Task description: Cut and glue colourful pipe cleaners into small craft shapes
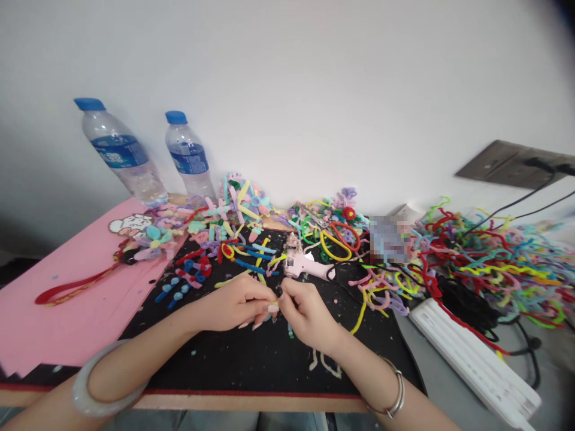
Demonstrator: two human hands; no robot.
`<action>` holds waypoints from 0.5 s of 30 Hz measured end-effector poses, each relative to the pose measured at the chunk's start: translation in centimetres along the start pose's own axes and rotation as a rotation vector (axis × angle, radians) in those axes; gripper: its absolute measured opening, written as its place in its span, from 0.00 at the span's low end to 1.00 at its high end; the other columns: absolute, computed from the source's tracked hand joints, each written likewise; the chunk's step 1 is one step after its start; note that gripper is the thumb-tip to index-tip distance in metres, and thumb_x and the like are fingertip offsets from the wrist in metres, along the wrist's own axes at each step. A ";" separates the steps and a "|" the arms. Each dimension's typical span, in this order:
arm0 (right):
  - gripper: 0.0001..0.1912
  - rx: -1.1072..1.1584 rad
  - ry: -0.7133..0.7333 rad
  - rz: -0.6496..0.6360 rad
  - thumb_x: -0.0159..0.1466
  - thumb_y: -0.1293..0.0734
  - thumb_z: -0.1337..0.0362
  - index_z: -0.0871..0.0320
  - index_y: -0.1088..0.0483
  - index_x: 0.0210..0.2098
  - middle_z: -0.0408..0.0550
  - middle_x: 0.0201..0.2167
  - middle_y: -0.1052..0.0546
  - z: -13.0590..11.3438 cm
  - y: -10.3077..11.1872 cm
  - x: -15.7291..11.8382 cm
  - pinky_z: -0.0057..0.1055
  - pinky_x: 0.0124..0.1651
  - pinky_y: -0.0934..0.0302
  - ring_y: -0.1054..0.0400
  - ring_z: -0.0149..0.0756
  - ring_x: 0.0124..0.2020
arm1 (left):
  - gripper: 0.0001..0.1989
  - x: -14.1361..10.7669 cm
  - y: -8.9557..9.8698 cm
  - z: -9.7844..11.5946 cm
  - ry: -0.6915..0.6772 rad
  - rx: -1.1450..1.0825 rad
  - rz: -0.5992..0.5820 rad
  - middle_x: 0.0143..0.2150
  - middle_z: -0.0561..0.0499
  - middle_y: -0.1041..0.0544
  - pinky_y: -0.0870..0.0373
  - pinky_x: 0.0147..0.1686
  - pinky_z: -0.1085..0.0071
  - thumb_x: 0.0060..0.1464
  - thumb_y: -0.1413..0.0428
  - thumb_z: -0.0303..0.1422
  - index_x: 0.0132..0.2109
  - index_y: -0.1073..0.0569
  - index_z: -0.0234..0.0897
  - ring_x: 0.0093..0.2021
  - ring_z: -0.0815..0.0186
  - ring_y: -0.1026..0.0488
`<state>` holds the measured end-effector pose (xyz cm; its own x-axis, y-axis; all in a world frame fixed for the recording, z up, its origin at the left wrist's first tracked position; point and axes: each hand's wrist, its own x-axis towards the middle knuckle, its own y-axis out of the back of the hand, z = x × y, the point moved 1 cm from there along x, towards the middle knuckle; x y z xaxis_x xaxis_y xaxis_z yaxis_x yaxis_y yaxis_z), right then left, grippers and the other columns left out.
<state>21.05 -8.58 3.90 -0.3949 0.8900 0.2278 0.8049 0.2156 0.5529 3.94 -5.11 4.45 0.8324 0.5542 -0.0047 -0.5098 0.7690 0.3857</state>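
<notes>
My left hand [242, 304] and my right hand [311, 316] meet over the black mat [224, 365], fingertips pinched close together. A trace of pale yellow shows between them, too small and covered for me to name. Just behind my hands lies a pink hot glue gun [309, 267] on its side. Left of it, blue pipe cleaners [249, 263] and red-and-blue twisted pipe cleaner pieces [193, 272] are spread out. Pale pipe cleaner scraps [326, 363] lie by my right wrist.
Two water bottles [119, 152] [191, 157] lean by the wall. Pink card [76, 263] with a red strap [74, 287] covers the left. Finished-looking pipe cleaner flowers [245, 200] line the back. A tangled pipe cleaner heap [485, 251] and white power strip [474, 362] occupy the right.
</notes>
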 end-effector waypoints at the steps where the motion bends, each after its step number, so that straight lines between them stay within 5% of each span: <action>1: 0.15 0.002 0.010 -0.005 0.64 0.46 0.68 0.55 0.54 0.22 0.36 0.18 0.47 -0.1 0.0 -0.1 0.25 0.25 0.55 0.51 0.26 0.20 | 0.20 0.0 0.0 -0.1 0.026 -0.060 -0.017 0.18 0.56 0.32 0.41 0.20 0.79 0.62 0.53 0.36 0.24 0.32 0.33 0.15 0.76 0.38; 10: 0.12 -0.201 0.296 0.025 0.62 0.46 0.72 0.53 0.52 0.25 0.39 0.21 0.43 -0.4 0.0 -0.6 0.27 0.25 0.53 0.49 0.30 0.22 | 0.17 0.3 -0.6 -1.3 0.173 -0.646 -0.185 0.15 0.56 0.34 0.56 0.10 0.79 0.55 0.45 0.42 0.28 0.29 0.32 0.10 0.78 0.48; 15: 0.11 -0.335 0.450 0.078 0.63 0.47 0.72 0.54 0.46 0.26 0.43 0.22 0.38 -0.4 -0.1 -0.9 0.28 0.28 0.49 0.44 0.33 0.24 | 0.18 0.4 -0.8 -1.6 0.191 -0.726 -0.252 0.13 0.56 0.34 0.58 0.10 0.78 0.52 0.43 0.45 0.27 0.29 0.32 0.09 0.78 0.50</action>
<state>21.14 -9.51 3.93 -0.5488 0.6234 0.5570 0.6835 -0.0490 0.7283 4.33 -4.98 2.69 0.9233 0.3306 -0.1957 -0.3804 0.8576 -0.3461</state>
